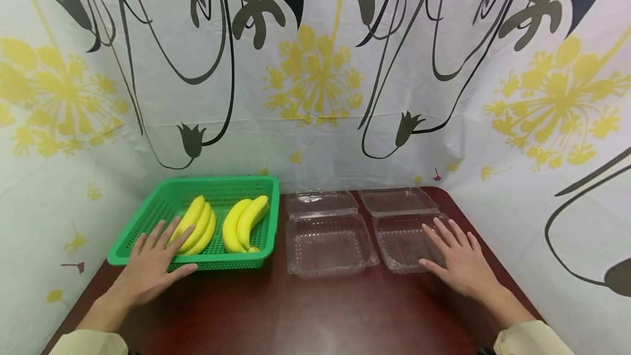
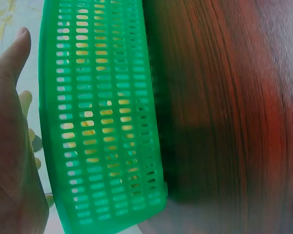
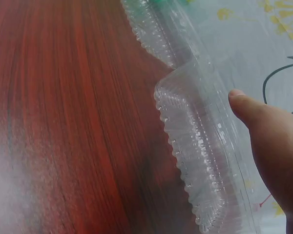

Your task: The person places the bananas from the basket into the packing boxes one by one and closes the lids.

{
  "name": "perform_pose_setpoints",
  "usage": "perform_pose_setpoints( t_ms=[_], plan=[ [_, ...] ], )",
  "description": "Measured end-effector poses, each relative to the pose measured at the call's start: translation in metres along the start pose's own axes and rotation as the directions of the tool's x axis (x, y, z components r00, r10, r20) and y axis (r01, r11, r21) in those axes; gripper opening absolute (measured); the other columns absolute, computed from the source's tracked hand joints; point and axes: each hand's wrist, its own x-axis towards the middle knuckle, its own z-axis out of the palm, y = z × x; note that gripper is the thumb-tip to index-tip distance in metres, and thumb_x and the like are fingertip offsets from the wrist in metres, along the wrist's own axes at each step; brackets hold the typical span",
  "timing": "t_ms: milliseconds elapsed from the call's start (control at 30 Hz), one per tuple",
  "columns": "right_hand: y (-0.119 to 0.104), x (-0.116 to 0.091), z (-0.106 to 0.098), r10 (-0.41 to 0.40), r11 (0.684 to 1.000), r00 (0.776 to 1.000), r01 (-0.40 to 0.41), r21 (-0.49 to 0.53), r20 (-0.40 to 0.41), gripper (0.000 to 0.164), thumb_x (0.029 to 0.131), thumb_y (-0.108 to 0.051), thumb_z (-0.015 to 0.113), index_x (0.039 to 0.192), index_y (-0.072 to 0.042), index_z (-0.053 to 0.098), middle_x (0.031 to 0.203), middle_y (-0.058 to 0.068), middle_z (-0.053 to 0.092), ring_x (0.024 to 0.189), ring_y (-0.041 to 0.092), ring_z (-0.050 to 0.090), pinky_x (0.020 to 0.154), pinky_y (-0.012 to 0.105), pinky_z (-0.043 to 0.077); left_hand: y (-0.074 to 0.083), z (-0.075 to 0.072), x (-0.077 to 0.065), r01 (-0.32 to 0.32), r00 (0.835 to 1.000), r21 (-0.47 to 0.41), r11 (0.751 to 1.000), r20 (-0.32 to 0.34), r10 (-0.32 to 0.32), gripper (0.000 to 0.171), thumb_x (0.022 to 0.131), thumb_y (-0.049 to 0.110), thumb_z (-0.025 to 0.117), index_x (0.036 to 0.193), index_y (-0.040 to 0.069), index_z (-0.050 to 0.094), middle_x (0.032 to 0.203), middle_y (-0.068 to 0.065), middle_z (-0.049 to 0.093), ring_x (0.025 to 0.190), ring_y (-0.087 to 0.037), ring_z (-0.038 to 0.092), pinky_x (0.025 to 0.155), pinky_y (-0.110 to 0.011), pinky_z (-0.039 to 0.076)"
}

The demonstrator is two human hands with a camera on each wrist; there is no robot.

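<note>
Nearest of all, two pale sleeves (image 1: 93, 342) come in at the lower left and lower right corners, over the dark red wood-grain table (image 1: 296, 311). Up from the lower left reaches the left hand (image 1: 153, 267), fingers straight and spread, thumb held well out, right over the near left corner of the green basket (image 1: 222, 259); whether skin meets plastic, I can't tell. Across on the right side, the right hand (image 1: 455, 264) has its fingers extended and a little apart, thumb pointing left, over the near right part of the right-hand clear container (image 1: 404, 240); contact can't be told there either.

Into the basket now, left of centre, and here are the bananas: a left bunch (image 1: 202, 228) of three, partly behind the left fingers, and beside it a right bunch (image 1: 244, 223) showing at least two, just apart from the first. Yellow peeks through the slots in the basket's side in the left wrist view. Right of the basket, centre frame, sits the left-hand clear container (image 1: 330, 245), just beside its twin, wood showing through both ribbed bases. Further back, their lids (image 1: 320, 203) lie folded open towards the flower-printed sheet (image 1: 315, 152) filling the upper frame.
</note>
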Motion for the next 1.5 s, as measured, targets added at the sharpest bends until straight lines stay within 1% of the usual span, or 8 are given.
perform_pose_setpoints(
  t_ms=[233, 533, 633, 767, 900, 1067, 1333, 1500],
  plan=[
    [-0.004, 0.000, 0.001, 0.006, 1.000, 1.000, -0.006, 0.015, 0.005, 0.081, 0.087, -0.055, 0.064, 0.154, -0.024, 0.029, 0.157, 0.012, 0.026, 0.143, 0.038, 0.018, 0.097, 0.069, 0.024, 0.013, 0.003, 0.004, -0.047, 0.999, -0.015, 0.999, -0.018, 0.047, 0.083, 0.089, 0.048, 0.065, 0.157, 0.028, 0.020, 0.160, -0.014, 0.014, 0.144, -0.041, 0.008, 0.101, -0.071, 0.014],
    [-0.008, 0.004, 0.003, -0.041, 0.995, 0.998, 0.044, 0.092, -0.039, 0.080, 0.085, -0.047, 0.070, 0.151, -0.018, 0.036, 0.151, 0.018, 0.034, 0.135, 0.045, 0.030, 0.097, 0.067, 0.030, 0.024, 0.008, 0.009, -0.075, 0.997, -0.026, 0.997, -0.025, 0.075, 0.082, 0.089, 0.052, 0.063, 0.156, 0.030, 0.021, 0.161, -0.010, 0.014, 0.138, -0.046, 0.022, 0.100, -0.068, 0.021],
    [-0.010, 0.005, 0.004, -0.024, 0.990, 0.999, 0.028, 0.141, -0.037, 0.079, 0.086, -0.044, 0.071, 0.152, -0.018, 0.035, 0.149, 0.019, 0.036, 0.134, 0.046, 0.031, 0.096, 0.067, 0.032, 0.028, 0.009, 0.011, -0.079, 0.997, -0.030, 0.996, -0.029, 0.078, 0.081, 0.089, 0.053, 0.062, 0.156, 0.030, 0.022, 0.160, -0.010, 0.017, 0.137, -0.045, 0.025, 0.096, -0.069, 0.025],
    [-0.014, 0.009, 0.005, 0.006, 0.979, 0.999, 0.004, 0.206, -0.046, 0.080, 0.085, -0.040, 0.073, 0.151, -0.016, 0.035, 0.148, 0.019, 0.037, 0.134, 0.046, 0.032, 0.096, 0.065, 0.033, 0.033, 0.013, 0.013, -0.081, 0.996, -0.048, 0.996, -0.049, 0.079, 0.080, 0.089, 0.047, 0.065, 0.156, 0.030, 0.024, 0.158, -0.012, 0.022, 0.135, -0.045, 0.029, 0.093, -0.069, 0.028],
    [-0.020, 0.012, 0.006, 0.026, 0.966, 0.999, -0.014, 0.256, -0.045, 0.081, 0.085, -0.039, 0.074, 0.152, -0.015, 0.034, 0.149, 0.018, 0.035, 0.133, 0.045, 0.033, 0.096, 0.064, 0.034, 0.038, 0.017, 0.015, -0.087, 0.994, -0.083, 0.993, -0.076, 0.081, 0.076, 0.090, 0.040, 0.066, 0.155, 0.026, 0.029, 0.157, -0.013, 0.023, 0.135, -0.044, 0.030, 0.097, -0.067, 0.027],
    [-0.028, 0.015, 0.010, 0.053, 0.952, 0.998, -0.040, 0.302, -0.034, 0.081, 0.087, -0.038, 0.073, 0.153, -0.019, 0.031, 0.150, 0.017, 0.034, 0.134, 0.044, 0.031, 0.096, 0.065, 0.034, 0.044, 0.019, 0.018, -0.074, 0.993, -0.111, 0.991, -0.104, 0.063, 0.069, 0.095, 0.040, 0.060, 0.154, 0.025, 0.029, 0.158, -0.012, 0.023, 0.136, -0.043, 0.030, 0.099, -0.066, 0.026],
    [-0.042, 0.018, 0.014, 0.100, 0.928, 0.993, -0.070, 0.366, -0.063, 0.076, 0.088, -0.030, 0.073, 0.150, -0.011, 0.035, 0.147, 0.022, 0.037, 0.132, 0.046, 0.033, 0.097, 0.066, 0.032, 0.053, 0.021, 0.025, -0.030, 0.995, -0.157, 0.987, -0.101, 0.015, 0.063, 0.099, 0.037, 0.055, 0.154, 0.021, 0.030, 0.157, -0.015, 0.023, 0.136, -0.046, 0.028, 0.098, -0.068, 0.027],
    [-0.051, 0.019, 0.015, 0.133, 0.920, 0.985, -0.081, 0.383, -0.112, 0.074, 0.087, -0.026, 0.074, 0.149, -0.009, 0.037, 0.146, 0.020, 0.040, 0.132, 0.044, 0.036, 0.098, 0.065, 0.033, 0.058, 0.020, 0.031, -0.003, 0.994, -0.205, 0.979, -0.107, -0.020, 0.064, 0.099, 0.035, 0.055, 0.155, 0.024, 0.027, 0.157, -0.017, 0.023, 0.136, -0.046, 0.028, 0.098, -0.068, 0.027]
  ],
)
